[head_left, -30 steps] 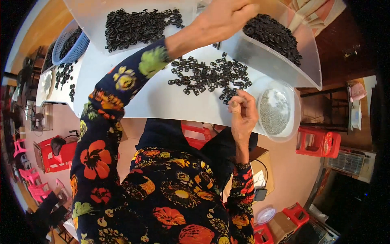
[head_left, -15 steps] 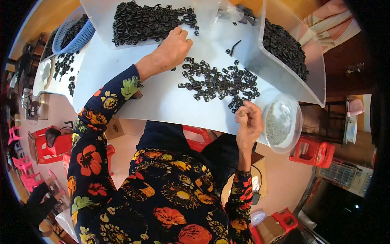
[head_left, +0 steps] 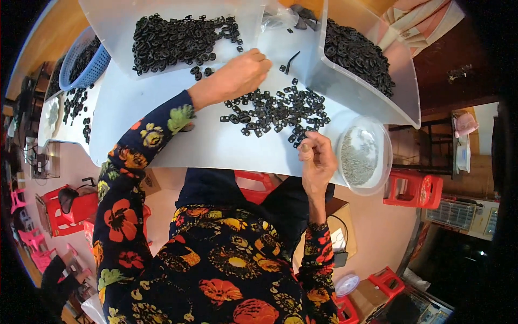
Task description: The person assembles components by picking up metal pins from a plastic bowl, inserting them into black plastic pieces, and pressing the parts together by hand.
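My left hand [head_left: 245, 73] hovers at the far left side of a loose pile of small black plastic pieces [head_left: 280, 110], some with holes through them. Its fingers are bent and drawn together; anything inside them is hidden. At the pile's near right edge, my right hand [head_left: 317, 156] has its thumb up against curled fingers, and what they grip, if anything, does not show. Just right of it stands a round clear tub [head_left: 382, 181] holding tiny grey metal parts [head_left: 358, 162]. A few black pieces [head_left: 199, 72] lie left of my left wrist.
A clear bin [head_left: 110, 40] with heaped black pieces is at the far left, another clear bin [head_left: 372, 100] at the far right. Between them lies a thin black bent rod [head_left: 292, 62]. A blue basket [head_left: 96, 67] stands far left; red stools [head_left: 413, 189] are below table height.
My left hand has moved right, away from the left bin's heap toward the loose pile. My right hand stays beside the pile. The whole view has shifted slightly.
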Available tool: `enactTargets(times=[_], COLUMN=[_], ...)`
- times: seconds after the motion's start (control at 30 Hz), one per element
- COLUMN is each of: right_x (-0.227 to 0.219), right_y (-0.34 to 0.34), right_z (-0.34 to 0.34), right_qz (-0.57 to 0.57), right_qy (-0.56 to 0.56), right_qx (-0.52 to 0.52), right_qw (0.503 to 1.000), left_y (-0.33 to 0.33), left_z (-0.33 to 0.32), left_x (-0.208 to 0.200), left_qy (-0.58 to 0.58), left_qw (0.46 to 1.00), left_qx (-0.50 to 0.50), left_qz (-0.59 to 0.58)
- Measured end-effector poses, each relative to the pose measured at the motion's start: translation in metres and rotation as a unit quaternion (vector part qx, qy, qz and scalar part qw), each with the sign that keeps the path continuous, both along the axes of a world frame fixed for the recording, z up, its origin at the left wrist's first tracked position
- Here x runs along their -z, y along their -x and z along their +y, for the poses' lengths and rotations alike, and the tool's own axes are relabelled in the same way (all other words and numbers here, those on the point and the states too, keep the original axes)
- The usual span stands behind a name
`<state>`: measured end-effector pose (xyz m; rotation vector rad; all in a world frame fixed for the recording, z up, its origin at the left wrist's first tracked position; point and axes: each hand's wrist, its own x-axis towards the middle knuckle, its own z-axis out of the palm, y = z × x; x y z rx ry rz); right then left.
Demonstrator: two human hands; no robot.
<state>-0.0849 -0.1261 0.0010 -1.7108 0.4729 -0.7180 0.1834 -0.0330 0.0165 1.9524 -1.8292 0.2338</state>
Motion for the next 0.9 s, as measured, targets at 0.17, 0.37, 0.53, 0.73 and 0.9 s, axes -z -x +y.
enactTargets(times=[0.17, 0.37, 0.53, 0.73, 0.9], right_x=[0.001, 0.0, -0.001, -0.002, 0.001], right_y=[0.0, -0.001, -0.002, -0.002, 0.0], right_z=[0.002, 0.002, 0.001, 0.001, 0.0], right_qz=[0.005, 0.003, -0.007, -0.012, -0.014], right_qy=[0.001, 0.012, -0.001, -0.014, -0.01], right_qx=[0.001, 0.002, -0.004, -0.013, -0.009], right_qw=[1.0, 1.0, 1.0, 1.0, 1.0], left_y=[-0.002, -0.008, -0.008, -0.005, -0.008], left_z=[-0.054, -0.077, -0.077, -0.068, -0.055], left_x=[0.005, 0.004, -0.01, -0.009, -0.002], left_qy=[-0.123, -0.161, -0.218, -0.202, -0.131], left_qw=[0.979, 0.979, 0.958, 0.965, 0.958], left_qx=[0.003, -0.093, -0.123, -0.121, -0.082], left_qz=[-0.16, 0.088, 0.141, 0.12, 0.243])
